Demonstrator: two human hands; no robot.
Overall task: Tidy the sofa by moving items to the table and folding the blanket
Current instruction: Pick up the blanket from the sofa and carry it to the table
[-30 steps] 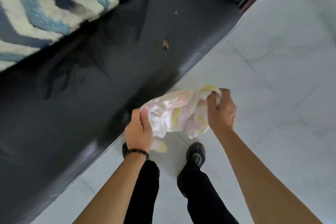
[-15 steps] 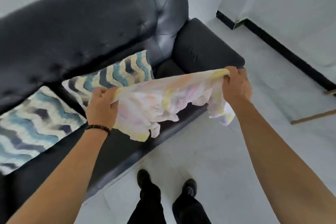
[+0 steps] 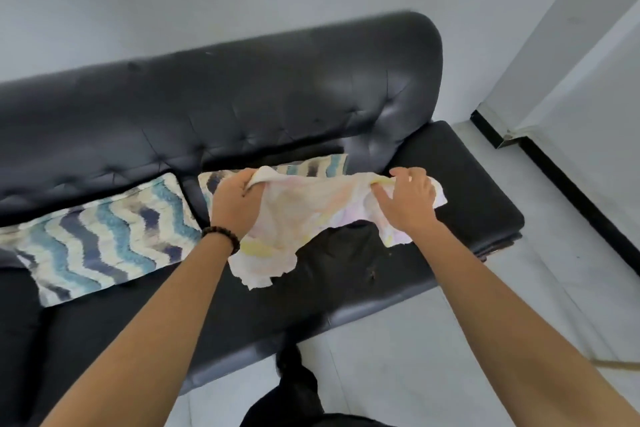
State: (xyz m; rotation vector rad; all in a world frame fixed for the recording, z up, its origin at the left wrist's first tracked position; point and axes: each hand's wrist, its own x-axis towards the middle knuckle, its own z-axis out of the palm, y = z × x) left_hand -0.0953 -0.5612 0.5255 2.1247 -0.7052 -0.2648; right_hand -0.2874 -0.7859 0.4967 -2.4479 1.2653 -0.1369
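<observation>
Both hands grasp the blanket [image 3: 311, 218]: left hand [image 3: 239, 208] is clenched round its upper left corner, and right hand [image 3: 407, 204] has its fingers curled over the top edge near the upper right corner. Blanket is thin, crumpled cloth, off-white with faint washes of yellow, pink and peach, with uneven edges. It is held in the air over the right half of the sofa [image 3: 242, 107] seat, in front of the backrest. Long axis runs left to right, roughly parallel to the backrest. Top edge spans between the hands with some slack. The rest hangs toward the seat's front edge, and the lower left flap hangs lowest, below the left wrist. A short tail sticks out past the right hand toward the sofa's right end. Cannot tell whether the hanging part touches the seat. Blanket covers part of the right cushion [image 3: 311, 166], which leans on the backrest. Left cushion [image 3: 104, 239], with wavy blue, navy and cream stripes, lies beside it. Dark bead bracelet [image 3: 223, 236] on the left wrist.
</observation>
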